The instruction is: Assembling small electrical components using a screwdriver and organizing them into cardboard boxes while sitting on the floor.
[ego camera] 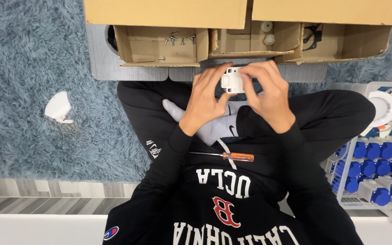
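Both hands hold one small white plastic part [231, 82] in front of my crossed legs. My left hand [207, 100] grips its left side with the fingers curled over the top. My right hand [266, 93] covers its right side, fingertips on the upper edge. An orange-handled screwdriver [232, 156] lies across my lap, below the hands, touched by neither. Just beyond the hands stands a cardboard tray [159, 45] with several loose screws [174, 40].
More open cardboard boxes [255, 41] line the far side, with white round parts [267, 32] inside. A white plastic piece [58, 108] lies on the blue shaggy rug [32, 68] at left. A wire rack [377, 168] of blue-capped sockets stands at right.
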